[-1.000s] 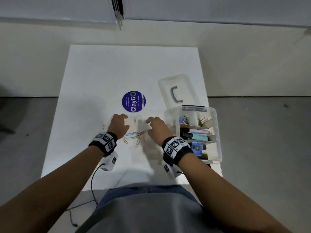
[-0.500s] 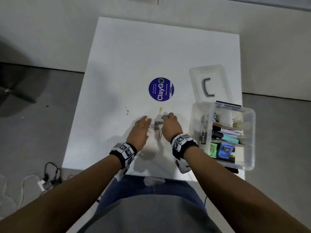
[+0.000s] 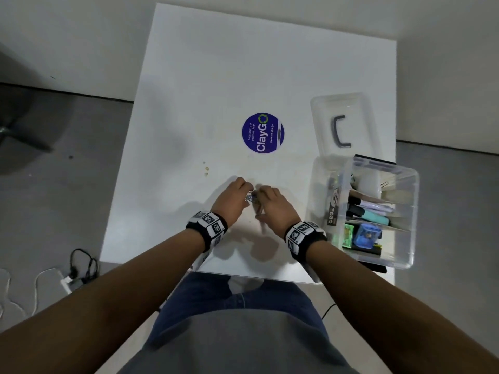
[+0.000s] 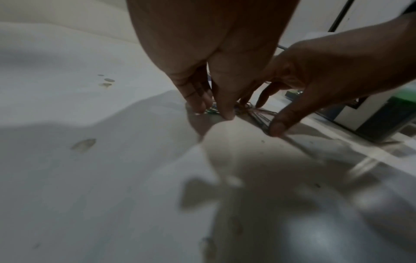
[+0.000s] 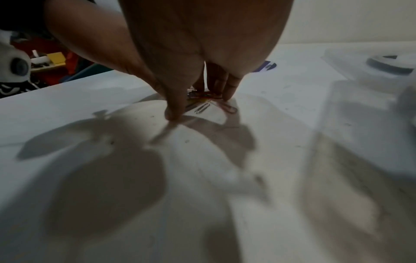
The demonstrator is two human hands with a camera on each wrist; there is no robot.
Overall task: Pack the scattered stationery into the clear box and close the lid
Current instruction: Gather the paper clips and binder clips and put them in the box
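Note:
A small pile of coloured paper clips (image 3: 250, 198) lies on the white table (image 3: 216, 76), near its front edge. My left hand (image 3: 237, 195) and right hand (image 3: 272, 201) close in on the pile from either side, fingertips down on the table. In the left wrist view the left thumb and fingers (image 4: 198, 106) pinch green clips (image 4: 211, 111). In the right wrist view silver and red clips (image 5: 204, 105) lie between the right thumb and fingers (image 5: 227, 92). The clear box (image 3: 413, 211) stands open at the right, holding pens, markers and small items. Its lid (image 3: 343, 122) lies flat behind it.
A round purple sticker (image 3: 263, 133) is on the table beyond my hands, with small stains (image 3: 206, 170) to their left. The box sits at the table's right front corner. Cables and a plug (image 3: 75, 271) lie on the floor at the left.
My hands have moved together, sweeping the spread-out paper clips into a tight pile between them. The single yellow clip beyond the hands is no longer visible. The head camera has tilted down.

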